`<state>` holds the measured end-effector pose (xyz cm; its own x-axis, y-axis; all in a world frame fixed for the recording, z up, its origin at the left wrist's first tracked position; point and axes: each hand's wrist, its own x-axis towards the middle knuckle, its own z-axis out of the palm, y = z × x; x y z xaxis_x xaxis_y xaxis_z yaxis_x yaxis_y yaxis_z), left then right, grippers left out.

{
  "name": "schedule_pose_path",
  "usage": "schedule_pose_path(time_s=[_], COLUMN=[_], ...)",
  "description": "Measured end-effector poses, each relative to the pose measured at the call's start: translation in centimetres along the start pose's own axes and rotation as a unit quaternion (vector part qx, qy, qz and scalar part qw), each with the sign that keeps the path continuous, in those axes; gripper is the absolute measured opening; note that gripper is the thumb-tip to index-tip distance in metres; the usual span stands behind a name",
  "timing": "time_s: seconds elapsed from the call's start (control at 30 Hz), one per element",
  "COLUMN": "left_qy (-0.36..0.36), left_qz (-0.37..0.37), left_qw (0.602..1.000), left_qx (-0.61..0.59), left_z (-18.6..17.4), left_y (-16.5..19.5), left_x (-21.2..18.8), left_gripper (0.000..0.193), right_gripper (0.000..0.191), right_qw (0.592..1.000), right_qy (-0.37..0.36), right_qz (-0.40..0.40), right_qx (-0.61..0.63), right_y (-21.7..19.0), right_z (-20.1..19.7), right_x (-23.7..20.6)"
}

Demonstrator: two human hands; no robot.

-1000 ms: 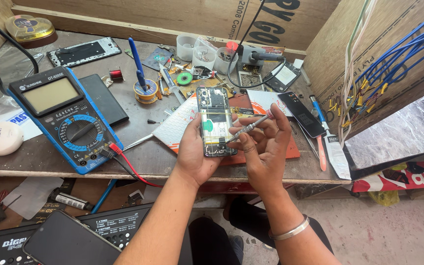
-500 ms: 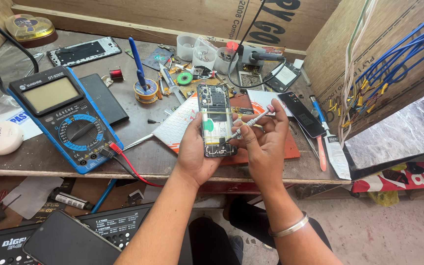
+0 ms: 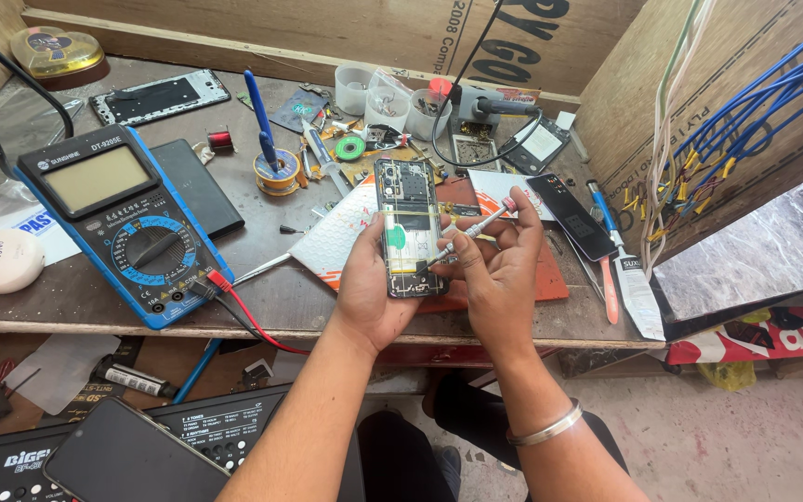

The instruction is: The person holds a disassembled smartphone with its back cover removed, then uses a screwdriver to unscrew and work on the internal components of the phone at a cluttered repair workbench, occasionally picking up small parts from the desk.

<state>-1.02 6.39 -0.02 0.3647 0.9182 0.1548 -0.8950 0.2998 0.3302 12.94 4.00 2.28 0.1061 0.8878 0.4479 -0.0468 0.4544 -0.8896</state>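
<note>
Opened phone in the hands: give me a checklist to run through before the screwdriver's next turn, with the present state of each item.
1. Opened phone gripped by the left hand: ok.
2. Screwdriver held in the right hand: ok.
3. Tip touching the phone's lower right edge: ok.
4. Tip seated squarely in a screw head: cannot tell, too small.
5. Phone held over the orange mat, not past the table edge: ok.
6. Red meter lead apart from both hands: ok.

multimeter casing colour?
Blue casing, with a dark grey face, on the multimeter; it shows best in the head view, left of the left hand.
</note>
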Motion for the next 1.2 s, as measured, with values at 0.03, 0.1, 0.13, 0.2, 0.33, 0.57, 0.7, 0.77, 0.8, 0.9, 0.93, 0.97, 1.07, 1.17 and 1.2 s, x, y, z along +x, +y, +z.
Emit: schedule_pose_path(time_s=[0.03,0.1,0.13,0.2,0.33,0.57,0.7,0.77,0.8,0.9,0.93,0.97,1.07,1.17,1.2], left_qy=[-0.001,-0.002,-0.002,0.000,0.003,0.004,0.001,0.004,0.005,0.001,-0.002,-0.005,-0.006,0.007,0.012], left_qz=[0.000,-0.002,-0.003,-0.001,0.000,-0.005,-0.002,-0.004,-0.004,-0.005,-0.005,-0.006,-0.008,-0.007,-0.007], left_qw=[1.000,1.000,1.000,1.000,1.000,1.000,1.000,1.000,1.000,1.000,1.000,1.000,1.000,1.000,1.000], left_qx=[0.000,0.007,0.011,0.007,0.008,0.009,0.009,0.006,0.004,0.005,0.007,0.008,0.009,0.009,0.008], left_z=[0.03,0.07,0.10,0.16,0.22,0.16,0.07,0.05,0.05,0.06,0.08,0.09,0.12,0.16,0.17], left_y=[0.02,0.02,0.04,-0.02,-0.01,-0.01,-0.04,-0.06,-0.08,-0.04,-0.02,0.00,0.06,0.03,0.00], left_x=[0.02,0.00,0.02,0.04,0.06,0.03,0.05,0.08,0.09,0.10,0.08,0.06,0.02,0.08,0.06], left_gripper=[0.053,0.055,0.055,0.056,0.055,0.056,0.056,0.056,0.056,0.056,0.056,0.056,0.055,0.055,0.055], right_gripper=[0.075,0.075,0.074,0.074,0.074,0.074,0.074,0.074,0.074,0.074,0.074,0.074,0.074,0.074,0.074], right_qw=[1.000,1.000,1.000,1.000,1.000,1.000,1.000,1.000,1.000,1.000,1.000,1.000,1.000,1.000,1.000], right_qy=[0.001,0.002,0.001,0.005,0.007,0.006,0.005,0.003,0.003,0.001,0.000,0.000,0.001,0.001,0.001], right_qz=[-0.001,-0.003,-0.005,0.000,-0.003,-0.006,-0.008,-0.011,-0.012,-0.015,-0.016,-0.015,-0.014,-0.013,-0.013], right_qx=[0.003,0.004,0.004,-0.002,-0.012,-0.006,-0.006,-0.005,-0.006,-0.004,-0.002,-0.003,-0.007,-0.009,-0.007], right_y=[0.02,0.03,0.02,-0.03,-0.13,-0.23,-0.25,-0.26,-0.27,-0.27,-0.27,-0.26,-0.20,-0.20,-0.23], right_z=[0.00,-0.03,-0.04,-0.08,-0.12,-0.16,-0.13,-0.12,-0.12,-0.08,-0.06,-0.03,0.08,0.10,0.08], right_x=[0.04,0.00,0.01,-0.02,0.02,-0.07,-0.04,0.00,0.00,0.03,0.02,0.01,-0.04,-0.09,-0.15])
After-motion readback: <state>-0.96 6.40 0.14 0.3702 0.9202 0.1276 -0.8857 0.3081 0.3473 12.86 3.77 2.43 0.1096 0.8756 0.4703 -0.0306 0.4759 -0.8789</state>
